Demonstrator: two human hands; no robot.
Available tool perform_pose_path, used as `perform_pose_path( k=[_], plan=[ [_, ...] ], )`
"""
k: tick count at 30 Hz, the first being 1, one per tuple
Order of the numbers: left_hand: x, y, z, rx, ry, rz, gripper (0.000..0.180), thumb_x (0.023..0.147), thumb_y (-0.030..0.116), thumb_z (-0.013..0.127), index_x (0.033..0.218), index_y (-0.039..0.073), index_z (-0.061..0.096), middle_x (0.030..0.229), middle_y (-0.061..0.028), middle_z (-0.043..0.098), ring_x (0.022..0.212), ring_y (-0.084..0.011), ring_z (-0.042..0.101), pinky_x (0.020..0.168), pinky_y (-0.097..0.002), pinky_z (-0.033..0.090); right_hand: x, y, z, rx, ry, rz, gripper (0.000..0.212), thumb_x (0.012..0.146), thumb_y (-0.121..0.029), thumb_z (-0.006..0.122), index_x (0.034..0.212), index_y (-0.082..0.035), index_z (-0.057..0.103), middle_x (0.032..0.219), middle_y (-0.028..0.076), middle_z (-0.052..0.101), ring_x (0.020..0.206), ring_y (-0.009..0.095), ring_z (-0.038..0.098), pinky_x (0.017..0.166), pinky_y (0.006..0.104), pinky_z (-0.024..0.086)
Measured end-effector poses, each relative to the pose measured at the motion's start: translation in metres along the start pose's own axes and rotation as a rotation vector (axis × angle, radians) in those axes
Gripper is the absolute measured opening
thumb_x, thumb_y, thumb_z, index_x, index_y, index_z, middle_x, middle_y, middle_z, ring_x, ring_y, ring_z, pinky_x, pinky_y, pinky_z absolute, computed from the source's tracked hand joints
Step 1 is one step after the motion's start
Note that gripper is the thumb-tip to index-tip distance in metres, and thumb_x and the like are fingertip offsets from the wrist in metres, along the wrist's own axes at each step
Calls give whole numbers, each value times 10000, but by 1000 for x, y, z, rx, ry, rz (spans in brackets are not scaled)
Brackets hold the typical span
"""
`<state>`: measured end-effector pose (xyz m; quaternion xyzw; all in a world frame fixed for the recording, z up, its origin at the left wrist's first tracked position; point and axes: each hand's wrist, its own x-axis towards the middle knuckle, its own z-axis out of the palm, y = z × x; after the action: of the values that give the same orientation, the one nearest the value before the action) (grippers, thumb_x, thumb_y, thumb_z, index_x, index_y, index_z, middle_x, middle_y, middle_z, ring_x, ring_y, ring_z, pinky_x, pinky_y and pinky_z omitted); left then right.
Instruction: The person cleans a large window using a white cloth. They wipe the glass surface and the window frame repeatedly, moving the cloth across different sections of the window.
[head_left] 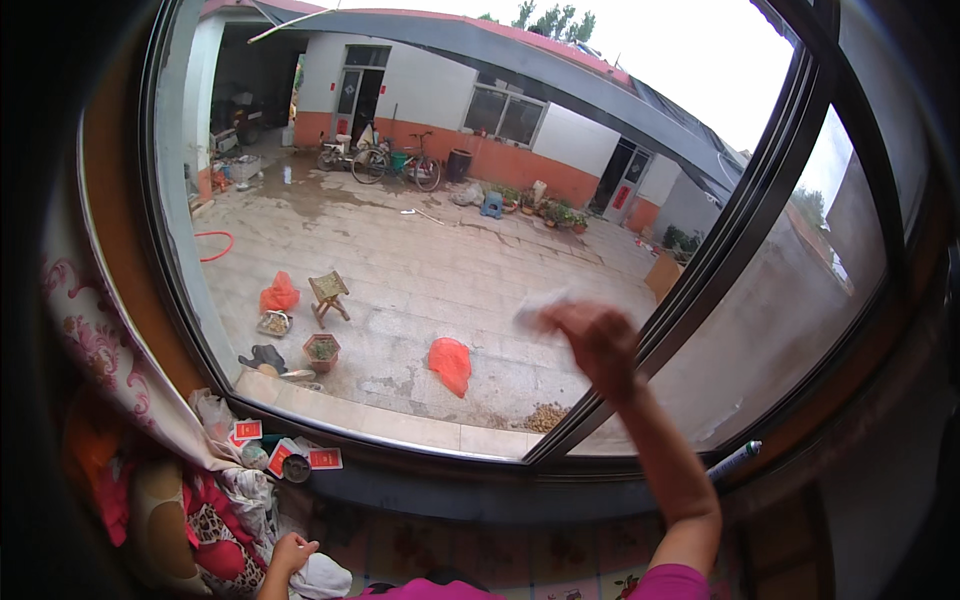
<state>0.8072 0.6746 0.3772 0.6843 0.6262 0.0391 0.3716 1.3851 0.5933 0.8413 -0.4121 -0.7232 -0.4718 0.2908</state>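
My right hand (603, 345) is raised in front of the large window, its fingers closed on a white cloth (538, 308). Motion smears the cloth, and whether it touches the glass I cannot tell. Low at the left, my left hand (291, 553) is closed on a bunched white cloth (325, 577), which shows below its fingers. The dark window frame (690, 270) runs slanting just right of my right hand.
On the sill lie red-and-white packets (325, 459), a small dark round bowl (296, 467) and a plastic bag (212, 415). A white tube (735, 459) lies at the right. Clothes (222, 545) and a patterned curtain (120, 360) are at the left. Outside, a courtyard holds a stool (328, 293) and bicycles (400, 165).
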Motion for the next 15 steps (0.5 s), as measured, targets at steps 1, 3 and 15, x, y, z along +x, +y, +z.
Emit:
perform_pose_path(
  k=[1,3,15],
  plan=[
    [-2,-11,0,-20,-2,-25,436,760,426,842,800,26,674,851,-199,726,825,-338,706,760,-431,548,44,39,-35,-393,32,-5,287,895,-91,752,1164,-187,727,928,2,701,881,157,669,802,344,527],
    [-6,-26,-1,-38,32,-21,437,766,420,842,799,21,666,840,-198,722,807,-320,703,747,-424,545,118,131,-102,-568,245,39,215,996,-190,665,1198,-157,730,1051,54,755,910,183,704,804,325,540],
    [-7,-18,3,-64,9,-87,402,786,360,853,786,31,621,748,-120,671,705,-200,620,652,-386,515,40,104,-44,-549,119,190,420,956,-76,677,1314,-297,680,1030,7,709,920,153,616,809,272,502]
  ],
)
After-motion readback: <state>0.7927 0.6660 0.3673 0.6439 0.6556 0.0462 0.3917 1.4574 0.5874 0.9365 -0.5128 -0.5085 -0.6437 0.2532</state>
